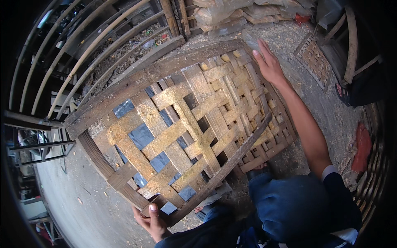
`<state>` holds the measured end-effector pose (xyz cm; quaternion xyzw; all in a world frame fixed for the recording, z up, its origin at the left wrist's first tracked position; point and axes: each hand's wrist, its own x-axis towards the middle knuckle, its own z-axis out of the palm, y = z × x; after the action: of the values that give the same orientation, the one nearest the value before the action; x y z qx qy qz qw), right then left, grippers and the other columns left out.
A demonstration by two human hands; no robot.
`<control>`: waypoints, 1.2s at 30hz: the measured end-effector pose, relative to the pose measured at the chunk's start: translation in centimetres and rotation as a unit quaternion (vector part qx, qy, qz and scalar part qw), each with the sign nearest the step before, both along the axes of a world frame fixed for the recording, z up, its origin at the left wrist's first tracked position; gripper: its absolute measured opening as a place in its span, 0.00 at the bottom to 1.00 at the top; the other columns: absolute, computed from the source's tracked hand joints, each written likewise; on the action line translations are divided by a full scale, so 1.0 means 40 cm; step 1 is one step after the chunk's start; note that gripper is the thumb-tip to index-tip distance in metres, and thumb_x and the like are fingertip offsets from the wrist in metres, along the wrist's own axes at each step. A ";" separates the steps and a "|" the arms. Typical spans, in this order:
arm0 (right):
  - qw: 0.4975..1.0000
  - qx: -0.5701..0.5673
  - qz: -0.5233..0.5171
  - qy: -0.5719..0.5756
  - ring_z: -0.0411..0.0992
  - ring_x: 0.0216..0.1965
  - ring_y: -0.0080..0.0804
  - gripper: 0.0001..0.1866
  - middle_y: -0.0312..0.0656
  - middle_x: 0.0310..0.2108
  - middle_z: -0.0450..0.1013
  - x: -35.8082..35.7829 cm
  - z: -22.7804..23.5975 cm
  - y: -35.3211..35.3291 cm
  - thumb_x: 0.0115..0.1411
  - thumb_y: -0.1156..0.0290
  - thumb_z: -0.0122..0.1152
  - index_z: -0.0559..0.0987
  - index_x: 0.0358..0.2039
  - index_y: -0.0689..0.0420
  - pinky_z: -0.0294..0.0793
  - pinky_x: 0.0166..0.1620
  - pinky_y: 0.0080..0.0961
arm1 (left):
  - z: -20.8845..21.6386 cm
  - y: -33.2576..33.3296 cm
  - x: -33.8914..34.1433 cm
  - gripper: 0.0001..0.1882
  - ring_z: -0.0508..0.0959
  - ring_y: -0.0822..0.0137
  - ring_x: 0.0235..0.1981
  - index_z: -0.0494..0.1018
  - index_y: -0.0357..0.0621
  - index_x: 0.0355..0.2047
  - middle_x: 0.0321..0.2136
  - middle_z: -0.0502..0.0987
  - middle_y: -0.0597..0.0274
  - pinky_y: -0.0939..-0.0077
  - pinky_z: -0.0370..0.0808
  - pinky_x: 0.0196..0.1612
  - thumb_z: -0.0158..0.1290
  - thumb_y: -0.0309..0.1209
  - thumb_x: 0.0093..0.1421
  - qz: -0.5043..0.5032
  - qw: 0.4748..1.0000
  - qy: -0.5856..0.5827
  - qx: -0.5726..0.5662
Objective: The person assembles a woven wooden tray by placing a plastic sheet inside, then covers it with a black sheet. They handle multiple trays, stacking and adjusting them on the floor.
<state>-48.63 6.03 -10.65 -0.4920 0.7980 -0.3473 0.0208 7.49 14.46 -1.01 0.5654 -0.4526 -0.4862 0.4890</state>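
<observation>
A large wooden frame with a lattice of woven flat wooden strips lies tilted across my lap and in front of me. Patches of a yellowish crust coat many of the strips. My left hand grips the near left corner of the frame, with the thumb on top and the fingers partly hidden under it. At the far right edge is my right hand, its fingers stretched out and held against or just beside the rim; exact contact cannot be told. Bluish-grey material shows through gaps in the weave.
A slatted wooden fence curves along the far left. Filled sacks are stacked at the back. A smaller woven panel lies on the dusty floor at the right, by a wooden chair-like piece. A red bag-like item lies farther right.
</observation>
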 end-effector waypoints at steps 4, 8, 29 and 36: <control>0.964 -0.120 0.231 0.058 0.40 0.78 0.46 0.45 0.50 0.78 0.41 0.300 0.145 -0.086 0.72 0.35 0.32 0.49 0.76 0.57 0.39 0.77 0.50 | 0.000 -0.008 -0.026 0.46 0.77 0.59 0.51 0.56 0.31 0.69 0.53 0.75 0.49 0.63 0.74 0.58 0.68 0.38 0.60 0.050 0.999 -0.010 -0.012; 0.919 -0.088 0.301 0.239 0.40 0.78 0.43 0.46 0.45 0.78 0.41 0.436 0.143 -0.104 0.71 0.32 0.28 0.48 0.76 0.55 0.37 0.77 0.52 | 0.020 0.012 -0.022 0.44 0.78 0.59 0.49 0.58 0.31 0.67 0.49 0.76 0.50 0.65 0.76 0.55 0.68 0.39 0.59 0.018 1.000 -0.007 -0.006; 0.960 -0.103 0.242 0.095 0.40 0.78 0.41 0.46 0.41 0.79 0.42 0.367 0.048 -0.108 0.71 0.32 0.25 0.48 0.77 0.53 0.33 0.76 0.56 | 0.027 0.031 -0.010 0.44 0.77 0.60 0.50 0.62 0.31 0.64 0.50 0.76 0.50 0.63 0.74 0.56 0.70 0.42 0.56 0.011 1.000 -0.012 -0.012; 0.995 0.096 -0.015 -0.029 0.44 0.78 0.48 0.44 0.51 0.77 0.47 0.036 -0.069 -0.045 0.73 0.34 0.28 0.52 0.76 0.57 0.42 0.75 0.53 | 0.011 0.018 -0.010 0.42 0.77 0.63 0.49 0.62 0.31 0.65 0.49 0.77 0.52 0.67 0.72 0.55 0.68 0.43 0.59 -0.014 1.000 -0.019 0.012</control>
<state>-47.18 4.24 -13.42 -0.4656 0.8340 -0.2833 0.0854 7.07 15.18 -0.57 0.5740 -0.4639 -0.4873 0.4667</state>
